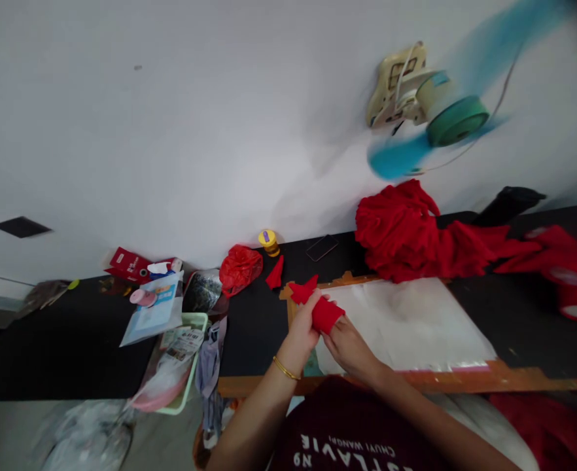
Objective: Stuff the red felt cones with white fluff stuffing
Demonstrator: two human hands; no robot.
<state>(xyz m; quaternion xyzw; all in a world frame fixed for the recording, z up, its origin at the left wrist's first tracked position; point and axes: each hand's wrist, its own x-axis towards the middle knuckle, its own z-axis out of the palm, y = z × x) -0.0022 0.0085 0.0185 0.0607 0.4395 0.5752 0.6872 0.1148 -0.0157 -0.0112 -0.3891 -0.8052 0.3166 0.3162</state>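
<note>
A black tabletop [249, 340] ran along the white wall [195, 131]. On it lay a white sheet [401, 320], with a heaped pile of red fabric [396, 229] behind. A crumpled red bag [241, 269] rested farther left. Over the sheet's left end, the person's left hand [307, 322] had its fingers closed around a rolled-looking red cloth [326, 316]. The right hand [348, 343] met that cloth's lower end, its fingertips hidden there, so how far those fingers were bent could not be told. Beyond lay a dark phone [322, 248], then a small red scrap [275, 273] near a yellow-lidded jar [269, 242]. A thin gold bracelet [286, 369] circled the left wrist.
</note>
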